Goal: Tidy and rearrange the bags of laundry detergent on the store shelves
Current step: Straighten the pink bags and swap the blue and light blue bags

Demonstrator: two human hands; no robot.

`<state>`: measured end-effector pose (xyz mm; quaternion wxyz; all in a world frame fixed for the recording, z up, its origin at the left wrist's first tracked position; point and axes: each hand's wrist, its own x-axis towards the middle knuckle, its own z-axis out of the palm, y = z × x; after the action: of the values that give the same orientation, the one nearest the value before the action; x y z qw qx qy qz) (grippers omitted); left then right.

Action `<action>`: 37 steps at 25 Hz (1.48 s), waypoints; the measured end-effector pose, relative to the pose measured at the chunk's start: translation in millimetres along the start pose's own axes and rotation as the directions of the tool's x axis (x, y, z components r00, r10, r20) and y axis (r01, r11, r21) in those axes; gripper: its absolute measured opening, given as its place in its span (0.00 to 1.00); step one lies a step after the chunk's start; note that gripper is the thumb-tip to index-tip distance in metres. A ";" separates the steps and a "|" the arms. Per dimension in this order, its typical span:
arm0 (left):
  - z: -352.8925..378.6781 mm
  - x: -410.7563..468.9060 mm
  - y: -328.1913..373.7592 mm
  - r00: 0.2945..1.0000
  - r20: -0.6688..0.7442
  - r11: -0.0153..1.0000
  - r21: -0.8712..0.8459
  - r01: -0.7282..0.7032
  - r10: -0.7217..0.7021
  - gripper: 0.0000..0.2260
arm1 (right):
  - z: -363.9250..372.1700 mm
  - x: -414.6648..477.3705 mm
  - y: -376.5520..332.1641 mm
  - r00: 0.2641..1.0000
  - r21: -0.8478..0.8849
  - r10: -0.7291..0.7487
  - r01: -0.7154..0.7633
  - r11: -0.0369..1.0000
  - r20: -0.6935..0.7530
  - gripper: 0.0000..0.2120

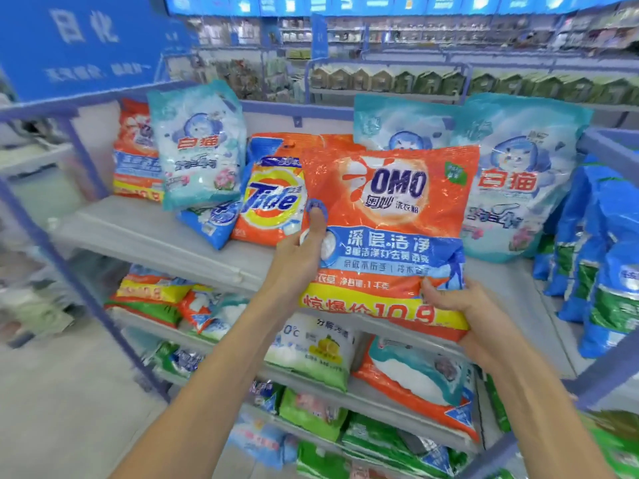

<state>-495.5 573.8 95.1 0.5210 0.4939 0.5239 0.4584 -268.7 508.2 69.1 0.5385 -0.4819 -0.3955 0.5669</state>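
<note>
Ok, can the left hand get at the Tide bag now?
Probably not yet: the left hand grips the OMO bag by its left edge, and that bag overlaps the right side of the Tide bag. Freed, it should reach the uncovered front just beyond.

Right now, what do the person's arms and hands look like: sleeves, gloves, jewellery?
The left forearm and right forearm are bare to the picture's bottom edge: no sleeves, gloves, watch or bracelet in view. The left hand has a blue patch on its thumb tip, polish or a cover, too blurred to tell. The right hand shows nothing worn.
</note>
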 end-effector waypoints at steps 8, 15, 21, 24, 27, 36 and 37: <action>-115.0 -24.0 -5.2 0.949 -0.306 0.988 0.153 -0.033 0.079 0.29 | 109.9 30.8 23.1 0.972 0.040 0.097 -0.108 0.993 0.214 0.24; -265.9 -14.5 -7.6 0.903 -0.413 0.971 0.240 -0.019 0.120 0.26 | 264.1 75.2 69.5 0.956 0.021 0.083 -0.093 0.995 0.282 0.24; -387.4 31.3 -5.7 0.945 -0.326 0.993 0.116 -0.002 0.040 0.28 | 383.1 106.4 83.4 0.958 0.084 0.103 -0.130 0.988 0.268 0.24; -418.9 55.7 5.9 0.983 -0.178 0.999 -0.038 0.029 -0.036 0.18 | 411.3 124.1 81.6 0.967 0.105 0.102 -0.129 0.986 0.232 0.25; -438.2 93.5 12.8 0.992 -0.122 0.999 0.014 -0.035 0.036 0.11 | 427.9 151.6 70.3 0.984 0.058 0.060 -0.070 0.996 0.168 0.29; -476.5 247.5 33.3 0.938 -0.232 0.965 0.101 -0.242 0.259 0.09 | 490.1 286.6 50.3 0.985 -0.169 -0.161 0.170 0.971 0.065 0.28; -479.9 259.6 29.1 0.934 -0.258 0.969 0.077 -0.237 0.249 0.09 | 494.8 296.2 50.9 0.983 -0.210 -0.169 0.179 0.961 0.066 0.21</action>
<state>-965.7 851.3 117.5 0.3744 0.5003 0.5340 0.5695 -748.4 831.3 94.5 0.5215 -0.4871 -0.5079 0.4826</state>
